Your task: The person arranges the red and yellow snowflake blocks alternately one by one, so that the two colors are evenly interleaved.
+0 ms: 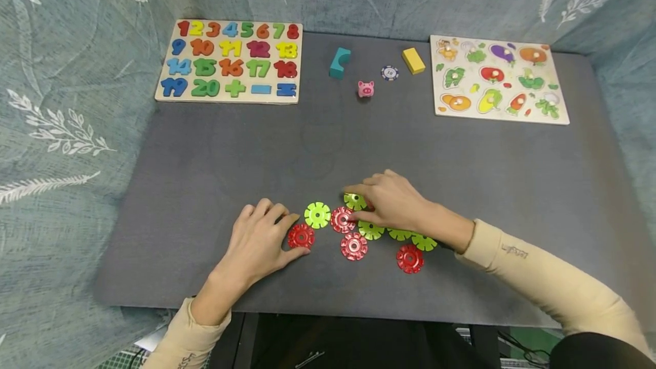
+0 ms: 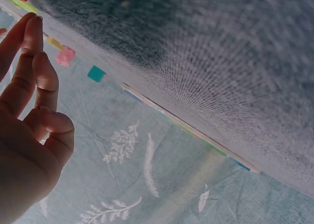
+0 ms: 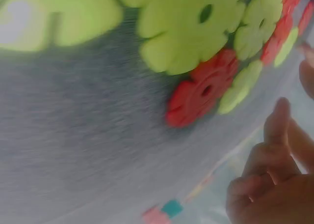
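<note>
At lower centre of the frame, seemingly arranging: with left hand half-closed, pinching a red notched plastic disc; with right hand's fingers parted around a lime-green notched disc, impossible to tell if gripped. Next, probably needing careful placing.

Notched discs look plastic — smooth, glossy; the table is matt (fuzzy up close), the backdrop wrinkled cloth.
</note>
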Demonstrator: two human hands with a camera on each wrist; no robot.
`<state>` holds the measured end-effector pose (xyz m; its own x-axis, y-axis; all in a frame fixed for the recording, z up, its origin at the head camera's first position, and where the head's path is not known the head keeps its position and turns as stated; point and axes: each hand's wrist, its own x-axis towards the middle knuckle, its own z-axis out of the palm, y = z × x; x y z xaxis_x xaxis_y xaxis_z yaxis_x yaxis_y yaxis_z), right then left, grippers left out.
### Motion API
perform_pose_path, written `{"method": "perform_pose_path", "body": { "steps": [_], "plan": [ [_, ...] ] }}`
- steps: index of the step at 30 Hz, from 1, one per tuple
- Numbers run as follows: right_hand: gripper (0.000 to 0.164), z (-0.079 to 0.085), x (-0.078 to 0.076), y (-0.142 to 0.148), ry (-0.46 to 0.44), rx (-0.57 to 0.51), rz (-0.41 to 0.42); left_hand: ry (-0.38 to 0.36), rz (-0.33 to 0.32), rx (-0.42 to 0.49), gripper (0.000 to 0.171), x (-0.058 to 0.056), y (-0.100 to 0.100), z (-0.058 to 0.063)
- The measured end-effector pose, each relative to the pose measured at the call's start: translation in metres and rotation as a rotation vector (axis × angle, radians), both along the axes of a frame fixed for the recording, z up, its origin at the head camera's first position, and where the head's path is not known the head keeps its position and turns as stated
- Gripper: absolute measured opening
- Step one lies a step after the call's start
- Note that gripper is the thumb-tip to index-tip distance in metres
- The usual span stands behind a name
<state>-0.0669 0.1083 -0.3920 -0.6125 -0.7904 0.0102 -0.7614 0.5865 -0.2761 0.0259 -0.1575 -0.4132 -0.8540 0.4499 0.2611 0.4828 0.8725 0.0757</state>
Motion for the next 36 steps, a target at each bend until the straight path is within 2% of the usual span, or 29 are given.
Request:
{"method": "perform_pose_path", "body": {
  "steps": [5, 12, 19, 27, 31, 36],
  "plan": [
    [0.042, 0.000, -0.003, -0.022, -0.117, 0.028, 0.014, 0.013, -0.009, -0.003, 0.063, -0.001, 0.001, -0.001],
    [0.041, -0.002, -0.004, -0.051, -0.120, 0.087, 0.075, 0.029, -0.007, -0.007, 0.063, -0.002, -0.001, -0.001],
    [0.040, -0.004, -0.003, -0.063, -0.164, 0.166, 0.036, 0.019, -0.007, -0.017, 0.060, -0.003, 0.001, 0.000],
    [0.041, -0.004, -0.003, -0.070, -0.238, 0.187, 0.003, 0.012, -0.003, -0.023, 0.058, -0.001, 0.002, -0.001],
    [0.042, -0.003, -0.003, -0.071, -0.273, 0.206, -0.018, -0.030, 0.009, -0.006, 0.057, -0.002, 0.003, 0.000],
    [0.043, -0.003, -0.003, -0.072, -0.295, 0.199, -0.026, -0.165, 0.077, 0.045, 0.054, -0.004, 0.008, 0.002]
  ]
}}
